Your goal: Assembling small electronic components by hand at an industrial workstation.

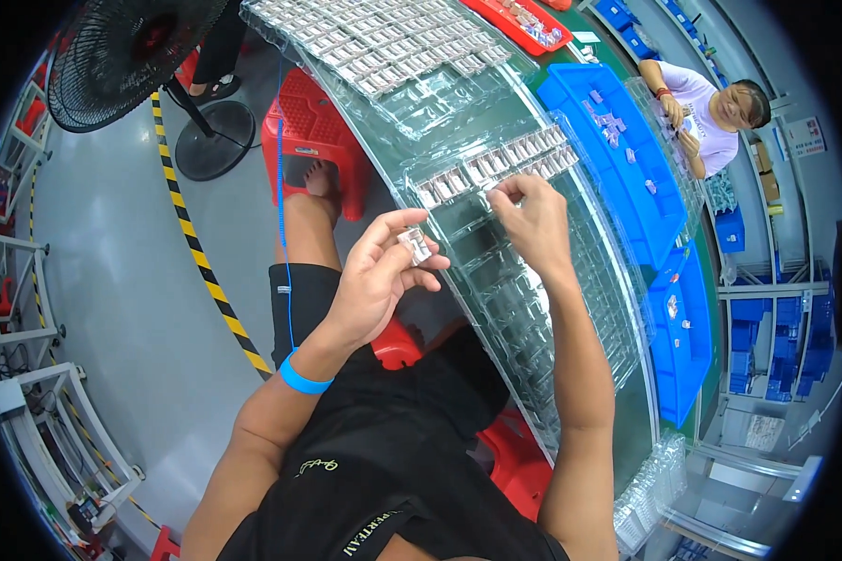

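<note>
At eight o'clock in your view, a blue band [304, 372] rings your left wrist; the coiled blue cord [281, 173] at ten is probably there to drain static. Your left hand [370, 271], near the dial's centre, is half curled around a small white-and-metal part [415, 246] at its fingertips: thumb along the left side, bent fingers behind and below, index finger stretched above. That light hold likely leaves its face visible to you. At twelve stand rows of similar parts [374, 42]; at one, a transparent tray [589, 224] carries another row [524, 154], perhaps set close for easy reach. Your right hand [538, 224], at two, has thumb and index tips brought close together just below that row; I cannot tell whether anything sits between them. The held part lies well apart from those tips, toward their eight o'clock. Farther right, a long blue bin [647, 224] holds loose pieces, presumably shared with the co-worker [711, 122] beyond it.
</note>
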Available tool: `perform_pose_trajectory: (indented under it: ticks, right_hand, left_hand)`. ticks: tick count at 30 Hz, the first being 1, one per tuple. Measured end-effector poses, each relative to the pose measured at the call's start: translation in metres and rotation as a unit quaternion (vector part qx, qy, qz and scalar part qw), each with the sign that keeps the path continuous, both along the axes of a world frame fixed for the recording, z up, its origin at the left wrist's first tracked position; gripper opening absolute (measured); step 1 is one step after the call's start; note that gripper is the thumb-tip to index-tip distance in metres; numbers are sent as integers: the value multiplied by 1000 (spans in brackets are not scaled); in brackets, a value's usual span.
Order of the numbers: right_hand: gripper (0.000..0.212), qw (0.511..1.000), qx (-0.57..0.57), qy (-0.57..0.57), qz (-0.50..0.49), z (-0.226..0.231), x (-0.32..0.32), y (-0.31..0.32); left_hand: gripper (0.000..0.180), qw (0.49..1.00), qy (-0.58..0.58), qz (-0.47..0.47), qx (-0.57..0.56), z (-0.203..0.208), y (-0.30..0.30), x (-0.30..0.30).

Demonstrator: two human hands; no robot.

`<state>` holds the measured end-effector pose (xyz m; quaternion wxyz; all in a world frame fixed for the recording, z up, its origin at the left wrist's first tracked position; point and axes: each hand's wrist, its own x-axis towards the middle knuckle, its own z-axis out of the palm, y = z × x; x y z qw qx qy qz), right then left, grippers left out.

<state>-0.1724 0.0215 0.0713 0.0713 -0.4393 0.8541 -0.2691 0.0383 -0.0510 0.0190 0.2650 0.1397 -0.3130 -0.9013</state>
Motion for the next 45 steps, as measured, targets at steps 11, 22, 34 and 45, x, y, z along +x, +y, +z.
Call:
perform_pose_trajectory:
  ticks: [11, 22, 34, 45]
  right_hand:
    - [17, 971, -62, -181, 145, 44, 47, 41]
    - [4, 927, -195, -295, 123, 26, 49, 59]
    - [16, 945, -55, -239, 216, 43, 34, 43]
    - [12, 961, -30, -193, 194, 47, 43, 61]
  left_hand:
    - [37, 977, -65, -60, -193, 12, 13, -16]
    - [28, 998, 23, -57, 11, 8, 19, -16]
    - [28, 986, 6, -168, -15, 5, 15, -9]
    - [28, 991, 16, -133, 16, 5, 19, -13]
